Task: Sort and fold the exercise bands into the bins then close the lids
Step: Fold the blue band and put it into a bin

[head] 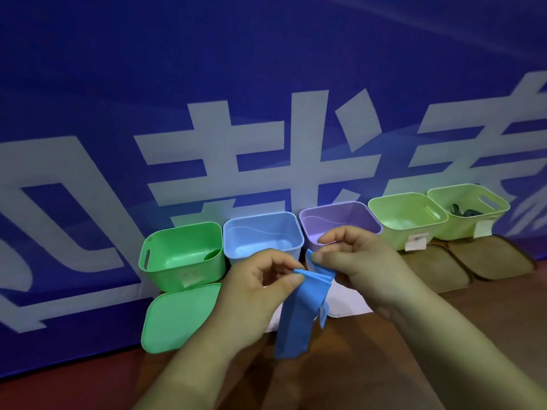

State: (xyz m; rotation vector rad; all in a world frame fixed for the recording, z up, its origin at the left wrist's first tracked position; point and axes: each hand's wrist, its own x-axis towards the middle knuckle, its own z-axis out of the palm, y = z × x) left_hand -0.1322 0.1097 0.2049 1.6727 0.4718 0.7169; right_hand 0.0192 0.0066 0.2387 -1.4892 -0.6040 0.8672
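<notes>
Pinching one blue band [299, 315], two hands [254, 294] [364, 261]; five bins [183, 241] [260, 229] [340, 213] [405, 208] [467, 196] behind.

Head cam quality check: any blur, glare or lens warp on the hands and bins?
Head view: dim, bluish light, no hard glare; blue band, left hand and right hand fairly sharp; banner lettering bows from wide-angle warp; far-right bin looks stretched and soft.

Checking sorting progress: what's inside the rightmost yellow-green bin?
A dark crumpled band lies in the rightmost yellow-green bin; its near wall hides the bottom, so more could be there.
</notes>
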